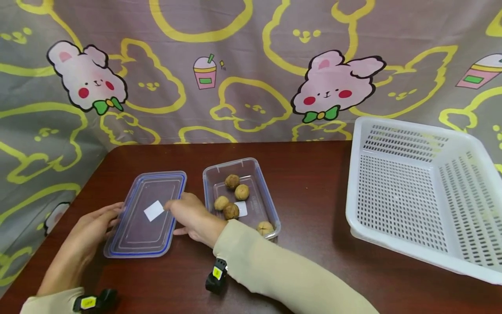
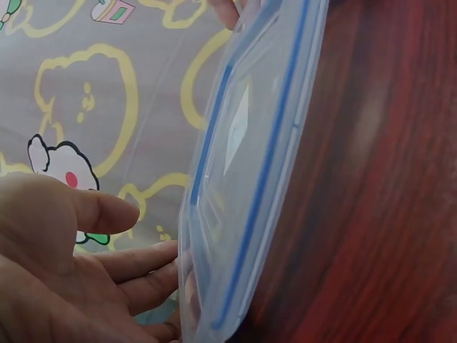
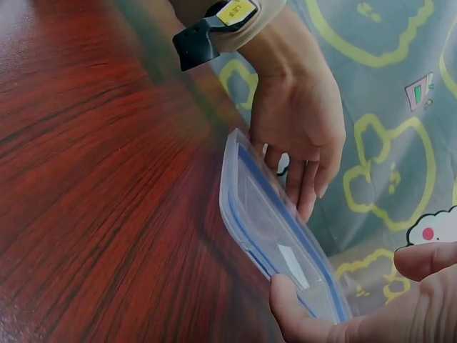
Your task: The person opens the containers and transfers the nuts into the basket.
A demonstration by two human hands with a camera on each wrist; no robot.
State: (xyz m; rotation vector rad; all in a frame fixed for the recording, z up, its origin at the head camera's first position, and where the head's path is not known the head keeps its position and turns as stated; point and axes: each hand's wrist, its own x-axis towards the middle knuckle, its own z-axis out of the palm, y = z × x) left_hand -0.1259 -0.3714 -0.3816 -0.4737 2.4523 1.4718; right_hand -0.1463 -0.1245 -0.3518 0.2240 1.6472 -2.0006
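A clear rectangular lid (image 1: 137, 235) with a blue seal and a small white label (image 1: 154, 210) lies toward the left of the dark table, between the two hands. My left hand (image 1: 91, 226) touches its left edge with extended fingers, the thumb apart from it in the left wrist view. At the opposite edge is my right hand (image 1: 194, 218); one finger (image 3: 285, 300) touches the rim while the thumb (image 3: 428, 259) stands away. Whether the lid is slightly raised, I cannot tell. Right of it stands a clear plastic box (image 1: 268, 192) holding several walnuts (image 1: 242, 192), partly hidden by the right forearm.
A large white perforated basket (image 1: 354, 192) occupies the right side of the reddish-brown table (image 1: 310, 174). Behind the table hangs a patterned curtain (image 1: 251, 61), which also covers the left side. Both wrists wear black straps with yellow tags.
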